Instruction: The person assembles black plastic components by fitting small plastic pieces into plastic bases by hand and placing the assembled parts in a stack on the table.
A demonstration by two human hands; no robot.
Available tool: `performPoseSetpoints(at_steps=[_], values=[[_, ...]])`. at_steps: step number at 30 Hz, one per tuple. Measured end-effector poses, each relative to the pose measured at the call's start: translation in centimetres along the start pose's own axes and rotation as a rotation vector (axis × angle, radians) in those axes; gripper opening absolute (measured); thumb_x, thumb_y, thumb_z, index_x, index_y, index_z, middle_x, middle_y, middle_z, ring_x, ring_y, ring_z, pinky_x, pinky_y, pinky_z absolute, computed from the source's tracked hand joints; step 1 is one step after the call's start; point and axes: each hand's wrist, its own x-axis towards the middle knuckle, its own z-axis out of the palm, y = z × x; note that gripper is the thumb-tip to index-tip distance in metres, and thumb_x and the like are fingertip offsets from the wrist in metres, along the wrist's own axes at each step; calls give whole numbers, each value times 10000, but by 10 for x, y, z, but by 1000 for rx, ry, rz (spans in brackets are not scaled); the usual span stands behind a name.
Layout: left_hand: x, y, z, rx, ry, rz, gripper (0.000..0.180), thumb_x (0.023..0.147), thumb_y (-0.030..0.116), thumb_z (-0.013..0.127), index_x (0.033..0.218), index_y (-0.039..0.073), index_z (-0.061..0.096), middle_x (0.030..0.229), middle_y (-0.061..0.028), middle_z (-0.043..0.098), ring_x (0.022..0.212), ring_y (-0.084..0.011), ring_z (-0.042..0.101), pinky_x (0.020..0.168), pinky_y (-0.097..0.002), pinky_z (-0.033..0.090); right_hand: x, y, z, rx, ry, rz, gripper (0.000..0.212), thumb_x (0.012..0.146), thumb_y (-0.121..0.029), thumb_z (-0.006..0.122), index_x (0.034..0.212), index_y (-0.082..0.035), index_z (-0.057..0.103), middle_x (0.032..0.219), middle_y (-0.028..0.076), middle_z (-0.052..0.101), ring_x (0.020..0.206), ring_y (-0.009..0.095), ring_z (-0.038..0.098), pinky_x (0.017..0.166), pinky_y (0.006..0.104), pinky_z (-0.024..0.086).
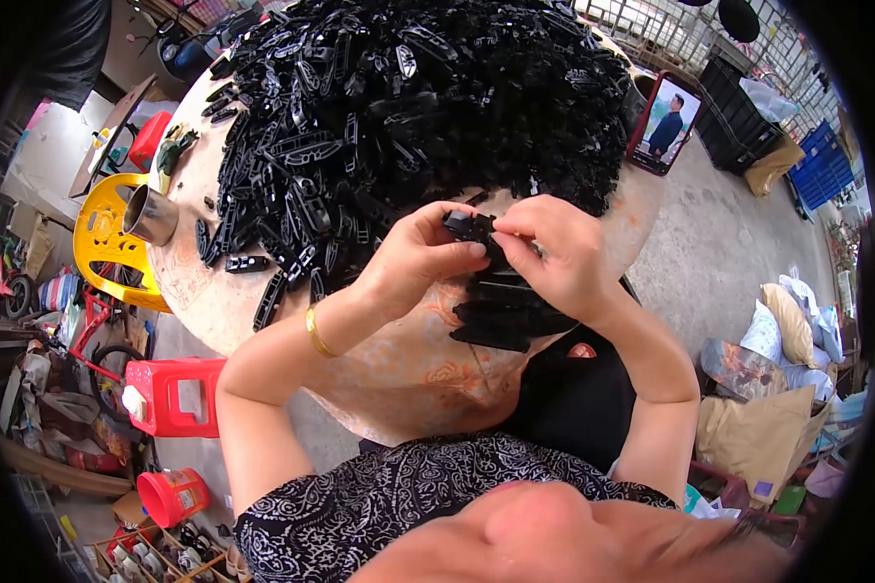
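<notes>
The small black part (467,225) is held up over the surface (399,355). It looks light, hard and a bit slick, and thin bits could snap. The left grip (420,249) pinches one end and the right grip (560,251) pinches the other. Its sides seem best to hold. A big black pile (360,117) lies beyond.

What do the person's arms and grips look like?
The left arm and right arm come out of short black fabric sleeves with a swirly white pattern. A thin, shiny gold-coloured bangle circles the left wrist; none shows on the right. The left grip and right grip wear no gloves.
</notes>
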Motion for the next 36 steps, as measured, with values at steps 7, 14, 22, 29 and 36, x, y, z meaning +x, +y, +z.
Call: performPoseSetpoints(at_steps=[7, 14, 22, 29, 36], values=[[-1, 0, -5, -7, 20, 10, 355, 819, -21, 669, 1148, 8, 537, 994, -87, 626, 897, -168, 637, 833, -295, 542, -2, -5, 4, -154, -12, -123, 129, 736, -15, 702, 854, -38, 654, 822, 96, 647, 719, 267, 633, 634, 332, 528], [-1, 4, 4, -110, 86, 28, 289, 945, 154, 557, 1194, 12, 527, 1004, -81, 621, 864, -194, 644, 814, -330, 547, -1, -6, 1, 65, 49, 82, 141, 732, 7, 698, 858, -44, 661, 852, 85, 654, 736, 246, 635, 636, 315, 515], [-5, 12, -4, -43, -149, -209, 333, 1008, 258, 417, 1043, -37, 568, 884, -122, 647, 675, -175, 640, 565, -256, 535, -2, -2, -7, -41, -116, -240, 234, 676, 41, 691, 883, -68, 679, 895, 50, 658, 788, 241, 601, 650, 318, 511], [-9, 23, -4, 129, -179, -256, 342, 988, 259, 477, 1083, -56, 569, 904, -131, 664, 684, -165, 643, 584, -243, 535, -3, 1, -10, -174, -168, -348, 270, 626, 22, 669, 883, -60, 664, 922, 40, 654, 795, 229, 600, 653, 305, 525], [-14, 12, 1, 525, -172, 64, 392, 827, 96, 670, 1172, -60, 567, 950, -111, 676, 821, -165, 660, 725, -266, 531, -1, -15, -8, -6, -168, 80, 226, 714, -89, 702, 920, -7, 657, 943, 119, 664, 863, 277, 647, 691, 322, 524]])
